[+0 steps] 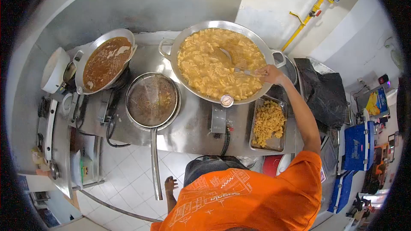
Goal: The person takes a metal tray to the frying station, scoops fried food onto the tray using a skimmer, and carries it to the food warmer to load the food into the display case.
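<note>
My right hand [272,75] is closed round the handle of a metal cooking utensil [247,72] at the right side of a large wok [170,55]. The utensil's head is mostly sunk in the oil, so its exact kind is hard to tell. Many pale golden fried pieces [205,68] crowd the bubbling oil. A round dial thermometer [227,100] sits at the wok's front rim. My left hand [170,184] hangs low beside my body, fingers loosely bent and apart, holding nothing. It is nearest to the long handle of a round strainer [153,100].
A metal tray [280,147] of fried pieces stands right of the wok. Farther left, a second wok [132,38] holds brown oil. The strainer's handle [156,162] juts past the steel counter edge. Black plastic [327,94] and a blue cooler [356,145] are at right.
</note>
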Demonstrator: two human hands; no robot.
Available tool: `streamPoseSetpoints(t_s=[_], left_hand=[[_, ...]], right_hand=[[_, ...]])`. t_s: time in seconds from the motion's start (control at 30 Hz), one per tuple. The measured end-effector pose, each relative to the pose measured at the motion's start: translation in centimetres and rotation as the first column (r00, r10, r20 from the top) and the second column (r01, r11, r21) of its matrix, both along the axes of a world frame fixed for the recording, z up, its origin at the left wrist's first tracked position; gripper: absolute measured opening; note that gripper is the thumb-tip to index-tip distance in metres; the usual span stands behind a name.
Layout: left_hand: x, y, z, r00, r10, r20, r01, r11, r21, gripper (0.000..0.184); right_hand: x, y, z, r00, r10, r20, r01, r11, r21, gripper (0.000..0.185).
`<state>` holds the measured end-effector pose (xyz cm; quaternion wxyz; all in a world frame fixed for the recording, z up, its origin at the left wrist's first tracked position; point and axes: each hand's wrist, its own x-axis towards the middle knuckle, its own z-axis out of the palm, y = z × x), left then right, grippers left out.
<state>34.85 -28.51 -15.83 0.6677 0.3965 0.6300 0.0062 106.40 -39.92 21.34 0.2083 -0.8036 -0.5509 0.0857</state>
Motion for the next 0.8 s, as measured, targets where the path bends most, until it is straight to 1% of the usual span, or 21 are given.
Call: streamPoseSetpoints(t_s=[0.07, 0.1, 0.13, 0.2, 0.3, 0.33, 0.4, 0.43, 0.47, 0.5, 0.57, 0.6, 0.7, 0.73, 0.8], left_hand=[[1.3, 1.0, 0.9, 1.000, 0.012, 0.026, -0.013, 0.998, 0.054, 0.036], [1.7, 1.3, 1.7, 0.999, 0.005, 0.044, -0.008, 0.997, 0.074, 0.036], [1.7, 1.5, 1.8, 0.998, -0.004, 0.064, -0.002, 0.995, 0.095, 0.036], [1.4, 1.4, 1.8, 0.997, 0.005, 0.081, -0.012, 0.997, 0.078, 0.034], [-0.4, 0.6, -0.8, 0.988, 0.003, 0.153, -0.012, 0.998, 0.055, 0.032], [-1.4, 0.1, -2.3, 0.983, 0.000, 0.184, -0.009, 0.999, 0.048, 0.032], [-4.1, -0.2, -5.2, 0.928, 0.043, 0.371, -0.012, 0.996, -0.085, 0.031], [-5.0, -0.3, -6.7, 0.887, 0.074, 0.456, -0.005, 0.989, -0.150, 0.030], [-5.2, -0.4, -7.5, 0.947, 0.066, 0.314, -0.015, 0.986, -0.164, 0.032], [-5.7, -0.6, -7.4, 0.942, 0.042, 0.333, 0.003, 0.991, -0.131, 0.032], [-7.0, -1.0, -7.4, 0.929, -0.006, 0.369, 0.033, 0.997, -0.067, 0.031], [-7.6, -1.1, -7.4, 0.887, -0.046, 0.460, 0.069, 0.997, -0.034, 0.031], [-8.9, -2.0, -6.7, 0.848, -0.069, 0.526, 0.090, 0.996, -0.015, 0.026], [-9.0, -1.8, -6.6, 0.832, -0.077, 0.549, 0.094, 0.996, -0.003, 0.025], [-9.0, -1.6, -6.4, 0.923, -0.074, 0.379, 0.068, 0.997, 0.027, 0.026]], right_hand=[[-2.4, 0.2, 3.0, 0.975, -0.161, -0.151, 0.129, 0.971, -0.203, 0.042], [-3.6, 0.1, 4.3, 0.956, -0.226, -0.185, 0.172, 0.948, -0.269, 0.042], [-4.8, 0.0, 5.6, 0.933, -0.293, -0.211, 0.213, 0.918, -0.335, 0.042], [-6.2, -0.3, 6.7, 0.904, -0.376, -0.205, 0.280, 0.880, -0.383, 0.040], [-4.3, -2.6, 2.6, 0.927, -0.347, -0.145, 0.313, 0.925, -0.214, 0.038], [-4.6, -2.9, 2.3, 0.958, -0.278, -0.071, 0.267, 0.955, -0.131, 0.038], [-5.7, -3.4, 1.8, 0.985, -0.147, 0.095, 0.145, 0.989, 0.022, 0.039], [-6.9, -3.5, 2.4, 0.979, -0.190, 0.077, 0.191, 0.982, -0.007, 0.039], [-8.5, -3.7, 3.5, 0.971, -0.233, 0.059, 0.235, 0.971, -0.036, 0.039], [-9.6, -3.8, 4.1, 0.961, -0.274, 0.043, 0.276, 0.959, -0.066, 0.040], [-10.0, -4.4, 3.5, 0.954, -0.300, 0.020, 0.301, 0.953, -0.035, 0.040], [-10.4, -4.7, 3.4, 0.949, -0.314, 0.010, 0.315, 0.949, -0.021, 0.040], [-12.2, -4.0, 3.0, 0.911, -0.412, 0.013, 0.412, 0.909, -0.057, 0.041], [-12.8, -4.3, 2.7, 0.900, -0.435, 0.039, 0.436, 0.899, -0.030, 0.041], [-14.2, -4.0, 1.9, 0.880, -0.467, 0.090, 0.467, 0.884, 0.028, 0.040]])
